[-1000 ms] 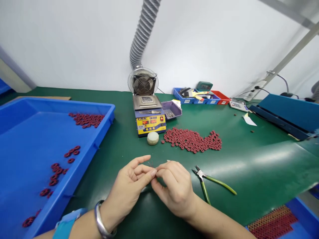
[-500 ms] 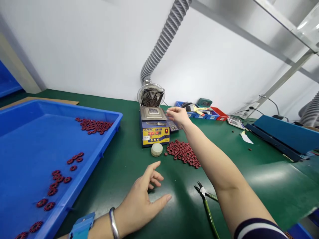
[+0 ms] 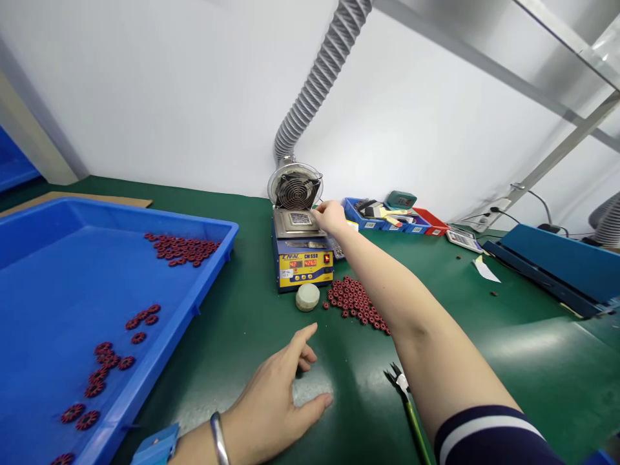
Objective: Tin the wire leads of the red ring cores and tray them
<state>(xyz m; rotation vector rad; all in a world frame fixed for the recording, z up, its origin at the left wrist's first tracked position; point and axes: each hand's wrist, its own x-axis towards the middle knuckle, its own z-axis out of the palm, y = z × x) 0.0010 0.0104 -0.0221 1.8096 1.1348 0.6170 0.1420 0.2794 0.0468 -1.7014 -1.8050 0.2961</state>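
Note:
My right hand [image 3: 330, 217] reaches to the right rim of a solder pot [image 3: 305, 263] with a yellow front panel and lit red digits. Its fingers are pinched together over the pot's metal top; what they hold, if anything, is hidden. Lower down, my left hand [image 3: 278, 400] hovers over the table with thumb and fingers apart and nothing in it. A pale round block [image 3: 307, 297] stands in front of the pot. Right of it lies a pile of small dark-red toothed rings [image 3: 356, 301], partly covered by my right forearm.
At the left a large blue tray [image 3: 191, 310] holds scattered red rings [image 3: 181, 249]. Green-handled cutters [image 3: 411, 413] lie beside my right arm. Small blue and red bins [image 3: 429, 223] with tools, a calculator [image 3: 464, 239] and a teal case [image 3: 557, 268] stand right. A fume hose [image 3: 317, 77] rises behind the pot.
My right hand has moved slightly left, closer over the solder pot's metal top. My left hand stays open in nearly the same place. The view has shifted slightly.

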